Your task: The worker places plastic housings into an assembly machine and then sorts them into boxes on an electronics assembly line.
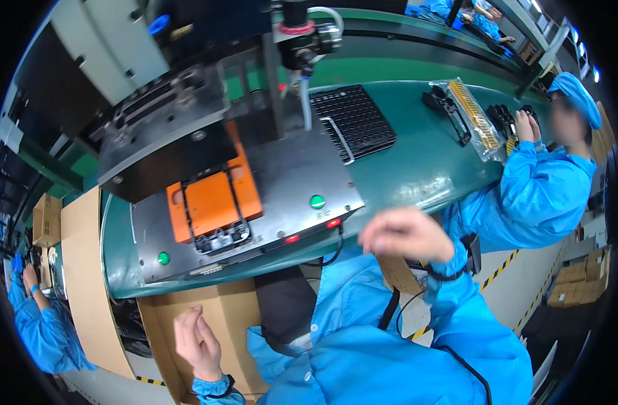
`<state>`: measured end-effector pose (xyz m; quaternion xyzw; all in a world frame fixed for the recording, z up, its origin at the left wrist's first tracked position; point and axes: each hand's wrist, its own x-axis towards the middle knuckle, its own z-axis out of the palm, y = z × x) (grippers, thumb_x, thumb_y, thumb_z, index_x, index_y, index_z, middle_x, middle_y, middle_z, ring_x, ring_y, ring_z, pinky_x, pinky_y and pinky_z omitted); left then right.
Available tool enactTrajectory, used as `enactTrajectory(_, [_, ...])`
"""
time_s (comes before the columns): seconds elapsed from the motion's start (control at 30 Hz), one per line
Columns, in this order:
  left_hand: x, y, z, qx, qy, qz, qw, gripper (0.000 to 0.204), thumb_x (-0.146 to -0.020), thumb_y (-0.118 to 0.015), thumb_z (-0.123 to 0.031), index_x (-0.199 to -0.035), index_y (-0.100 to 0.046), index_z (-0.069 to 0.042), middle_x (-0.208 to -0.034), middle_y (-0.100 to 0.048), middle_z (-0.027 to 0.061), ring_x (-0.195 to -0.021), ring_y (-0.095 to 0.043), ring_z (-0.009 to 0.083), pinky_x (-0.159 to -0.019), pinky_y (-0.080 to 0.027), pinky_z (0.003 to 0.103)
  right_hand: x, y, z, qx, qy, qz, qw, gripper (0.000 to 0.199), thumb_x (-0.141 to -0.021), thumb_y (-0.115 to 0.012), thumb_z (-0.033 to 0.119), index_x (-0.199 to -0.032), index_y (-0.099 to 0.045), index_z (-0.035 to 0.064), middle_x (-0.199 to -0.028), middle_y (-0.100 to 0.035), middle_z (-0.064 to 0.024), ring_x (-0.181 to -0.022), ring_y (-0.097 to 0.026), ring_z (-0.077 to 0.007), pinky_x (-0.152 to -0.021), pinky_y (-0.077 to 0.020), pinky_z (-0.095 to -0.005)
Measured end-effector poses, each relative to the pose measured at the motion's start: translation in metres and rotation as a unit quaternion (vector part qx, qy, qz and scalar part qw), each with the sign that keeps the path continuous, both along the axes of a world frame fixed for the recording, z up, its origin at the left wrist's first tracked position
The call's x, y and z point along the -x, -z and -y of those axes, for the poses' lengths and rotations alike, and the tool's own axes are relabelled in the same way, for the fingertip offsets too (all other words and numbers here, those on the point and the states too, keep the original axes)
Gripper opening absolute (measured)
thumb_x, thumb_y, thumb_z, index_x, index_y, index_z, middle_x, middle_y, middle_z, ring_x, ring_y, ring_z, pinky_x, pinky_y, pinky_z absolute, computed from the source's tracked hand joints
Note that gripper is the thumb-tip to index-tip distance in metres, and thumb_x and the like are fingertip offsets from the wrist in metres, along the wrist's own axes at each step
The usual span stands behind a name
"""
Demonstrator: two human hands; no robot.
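Observation:
My left hand (197,343) hovers over a cardboard box (235,310) below the table's front edge. Its fingers are slightly bent and apart, with nothing seen in them. Near the press's front right corner, my right hand (409,235) is in the air, a little blurred, fingers loosely bent and no object visible in it. On the press's metal base (295,182) lies an orange fixture (211,202) carrying a black frame-like part (222,237). A green button (317,202) is to the left of my right hand; another green button (163,258) sits at the base's left front.
The dark press head (167,148) overhangs the fixture's rear. A black grid tray (353,121) lies on the green table (417,175), with bagged yellow strips (472,115) farther right. A co-worker (545,182) in blue sits at the right; another person (45,331) is at the far left.

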<state>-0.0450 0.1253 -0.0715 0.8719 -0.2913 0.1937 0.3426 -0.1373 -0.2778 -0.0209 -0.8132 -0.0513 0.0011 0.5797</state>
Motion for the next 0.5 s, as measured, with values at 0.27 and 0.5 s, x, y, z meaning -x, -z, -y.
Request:
enactTrajectory(0.27, [-0.053, -0.083, 0.089, 0.002, 0.103, 0.142, 0.984, 0.025, -0.082, -0.067, 0.006, -0.107, -0.066, 0.002, -0.101, -0.064, 0.0168, -0.088, -0.061, 0.0306, -0.079, -0.050, 0.038, -0.084, -0.009, 0.101, 0.184, 0.230, 0.121, 0.948, 0.019, -0.090, -0.063, 0.015, -0.099, -0.068, -0.0008, -0.082, -0.069, -0.0126, -0.073, -0.066, -0.0209, -0.068, -0.0517, -0.0317])
enactTrajectory(0.5, [-0.055, -0.095, 0.114, -0.176, 0.143, 0.059, 0.972, 0.043, -0.078, -0.073, -0.009, -0.119, -0.062, 0.001, -0.125, -0.058, 0.0161, -0.117, -0.054, 0.0355, -0.099, -0.044, 0.043, -0.172, 0.012, 0.154, 0.449, 0.217, 0.139, 0.855, 0.014, -0.086, -0.064, 0.015, -0.094, -0.071, 0.0067, -0.092, -0.067, -0.0146, -0.092, -0.064, -0.0343, -0.082, -0.0516, -0.0436])
